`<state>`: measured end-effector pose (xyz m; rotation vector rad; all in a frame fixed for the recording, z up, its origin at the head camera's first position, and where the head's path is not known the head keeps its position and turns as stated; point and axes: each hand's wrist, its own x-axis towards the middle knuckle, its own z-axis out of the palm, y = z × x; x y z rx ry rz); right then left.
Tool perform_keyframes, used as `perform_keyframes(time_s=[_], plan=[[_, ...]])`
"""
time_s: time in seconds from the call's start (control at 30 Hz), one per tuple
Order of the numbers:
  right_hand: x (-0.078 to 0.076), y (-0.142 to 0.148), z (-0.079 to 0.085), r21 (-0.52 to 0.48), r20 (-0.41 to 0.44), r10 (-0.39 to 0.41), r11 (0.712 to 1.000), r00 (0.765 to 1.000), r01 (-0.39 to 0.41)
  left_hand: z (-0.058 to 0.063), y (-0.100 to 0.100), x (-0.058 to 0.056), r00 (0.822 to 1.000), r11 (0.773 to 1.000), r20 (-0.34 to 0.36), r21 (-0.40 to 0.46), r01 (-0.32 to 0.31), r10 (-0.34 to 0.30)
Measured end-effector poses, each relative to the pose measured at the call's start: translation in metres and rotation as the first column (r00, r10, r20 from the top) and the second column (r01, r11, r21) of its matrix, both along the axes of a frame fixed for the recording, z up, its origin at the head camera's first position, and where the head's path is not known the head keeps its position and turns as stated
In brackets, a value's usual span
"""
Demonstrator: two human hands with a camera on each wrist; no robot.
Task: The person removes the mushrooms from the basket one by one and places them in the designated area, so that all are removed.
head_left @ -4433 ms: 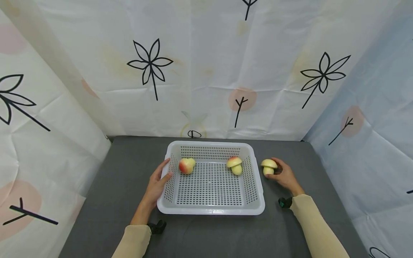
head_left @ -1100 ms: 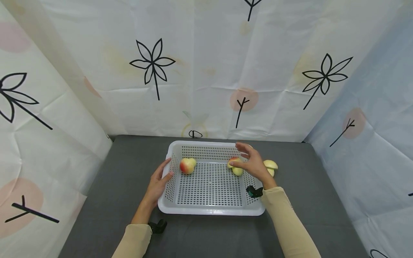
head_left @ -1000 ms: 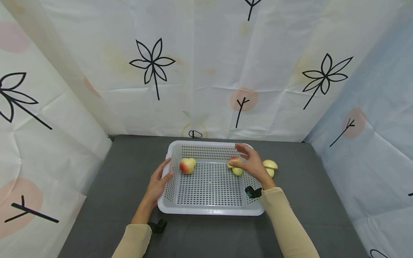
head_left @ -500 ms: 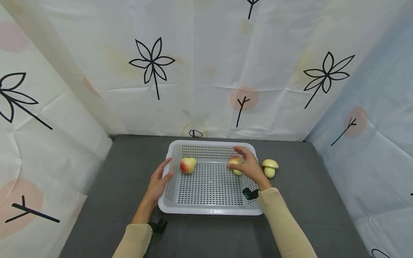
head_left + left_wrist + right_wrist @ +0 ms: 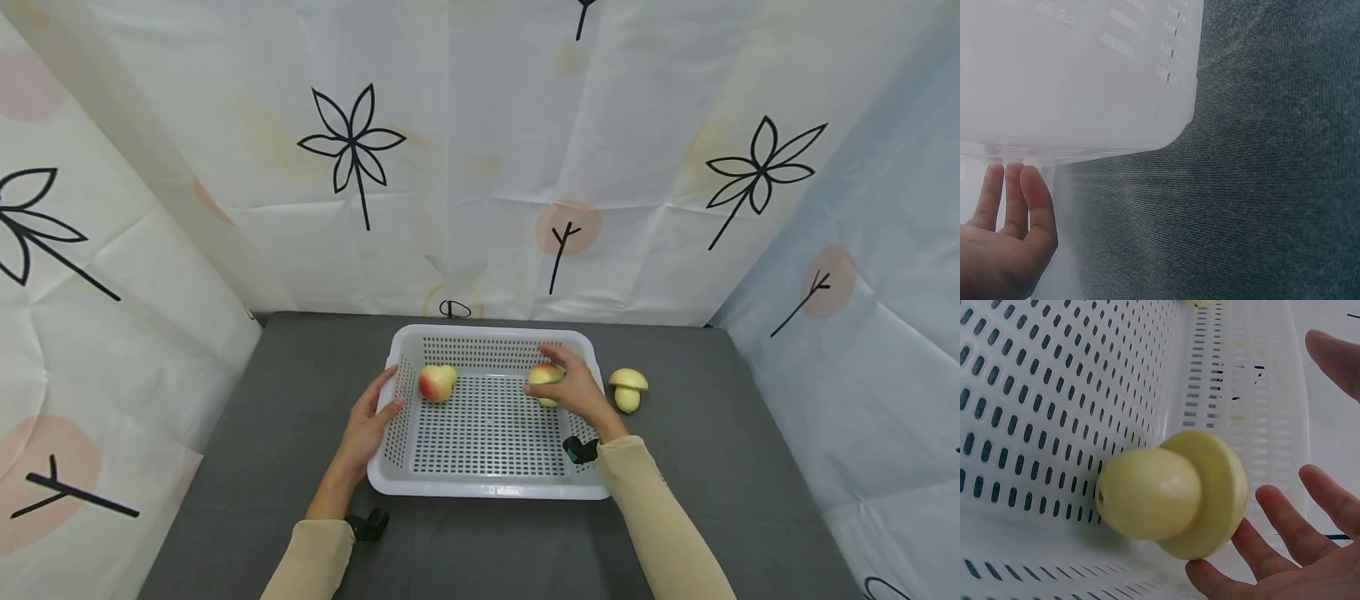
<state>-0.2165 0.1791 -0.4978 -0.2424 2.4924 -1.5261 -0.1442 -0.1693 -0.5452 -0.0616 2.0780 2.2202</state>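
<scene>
A white perforated plastic basket (image 5: 487, 487) stands on the grey table. My left hand (image 5: 369, 421) grips its left rim, thumb over the edge; three fingertips show against its wall in the left wrist view. Inside at the right lies a toy mushroom (image 5: 546, 373) with a yellow-and-red cap and pale stem (image 5: 1147, 494). Over it reaches my right hand (image 5: 573, 387), fingers spread around the cap, thumb apart from it. In the right wrist view the lower fingertips are right at the cap's edge. Outside the basket, a yellow toy mushroom (image 5: 627, 390) stands right of my right hand.
A rounded red-and-yellow piece with a smaller yellow lobe (image 5: 437, 383) lies in the basket's left part. Patterned white cloth (image 5: 480, 167) hangs behind the table (image 5: 480, 550) and along both sides.
My right hand has let go of the yellow mushroom outside the basket and moved left over the mushroom inside. In the last second it sinks slightly. My left hand stays on the rim.
</scene>
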Motion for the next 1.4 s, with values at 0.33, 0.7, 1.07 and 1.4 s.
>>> perform_keyframes(time_s=[0.33, 0.7, 1.07, 1.4], plan=[[-0.001, -0.003, -0.006, 0.121, -0.017, 0.035, 0.992, 0.999, -0.033, -0.001, 0.000, -0.001, 1.000, 1.000, -0.006, 0.002, -0.007, 0.007], [-0.001, -0.007, -0.007, 0.283, -0.071, 0.091, 0.957, 0.993, -0.067, -0.003, -0.001, -0.003, 1.000, 1.000, -0.014, 0.007, -0.002, 0.002], [-0.003, -0.009, -0.009, 0.358, -0.074, 0.096, 0.932, 0.993, -0.063, -0.002, 0.000, -0.002, 1.000, 1.000, -0.011, -0.004, -0.009, 0.009], [-0.003, -0.009, -0.011, 0.370, -0.031, 0.130, 0.923, 0.991, -0.110, -0.003, -0.001, -0.002, 1.000, 1.000, 0.000, 0.001, -0.012, 0.012]])
